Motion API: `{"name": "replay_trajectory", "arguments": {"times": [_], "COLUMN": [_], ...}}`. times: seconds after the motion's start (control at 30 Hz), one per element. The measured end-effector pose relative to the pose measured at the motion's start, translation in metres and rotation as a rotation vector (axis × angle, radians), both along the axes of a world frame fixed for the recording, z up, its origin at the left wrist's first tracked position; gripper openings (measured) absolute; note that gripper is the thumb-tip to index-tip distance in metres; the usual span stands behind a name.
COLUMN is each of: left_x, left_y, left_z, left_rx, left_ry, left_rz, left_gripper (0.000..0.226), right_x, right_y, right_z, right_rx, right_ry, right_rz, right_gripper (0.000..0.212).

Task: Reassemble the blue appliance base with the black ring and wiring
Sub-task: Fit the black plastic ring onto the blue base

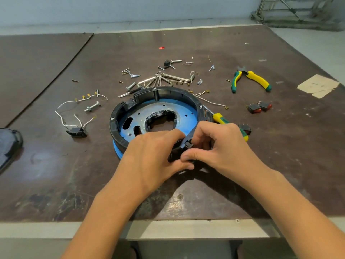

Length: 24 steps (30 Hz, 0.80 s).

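Round blue plastic appliance base (188, 113): flat on brown tabletop (56, 174), grey metal plate with slotted holes inside.
Black plastic ring (168, 89): seated on base rim, near edge gripped by left hand (149, 152) and right hand (224, 144).
White wiring harness (63, 105), brass terminals, black switch: loose, left of base.

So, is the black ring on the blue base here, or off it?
On. The black ring sits atop the blue base, following its rim; whether it's fully seated, cannot tell.
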State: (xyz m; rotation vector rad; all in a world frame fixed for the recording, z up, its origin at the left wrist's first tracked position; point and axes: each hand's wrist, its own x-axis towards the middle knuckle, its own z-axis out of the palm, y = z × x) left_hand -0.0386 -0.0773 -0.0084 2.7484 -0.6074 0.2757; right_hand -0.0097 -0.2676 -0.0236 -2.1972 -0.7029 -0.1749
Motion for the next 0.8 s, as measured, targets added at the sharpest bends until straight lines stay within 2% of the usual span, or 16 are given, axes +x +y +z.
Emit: {"name": "replay_trajectory", "arguments": {"times": [0.1, 0.27, 0.53, 0.8], "left_x": [-0.002, -0.002, -0.003, -0.003], "left_y": [0.0, -0.001, -0.005, -0.007], "left_z": [0.0, -0.001, -0.003, -0.005], "left_rx": [-0.033, -0.048, -0.062, -0.062], "left_ry": [-0.044, -0.039, -0.116, -0.136], "left_rz": [0.005, 0.019, 0.041, 0.056], "left_gripper": [0.071, 0.061, 0.044, 0.044], "right_x": [0.002, 0.012, 0.01, 0.012], "right_y": [-0.001, -0.02, -0.016, -0.017], "right_z": [0.0, 0.008, 0.002, 0.002], "right_rx": [0.006, 0.014, -0.005, -0.027], "right_ry": [0.04, 0.221, 0.121, 0.087], "right_rz": [-0.003, 0.142, 0.093, 0.114], "right_gripper": [0.037, 0.01, 0.005, 0.006]}}
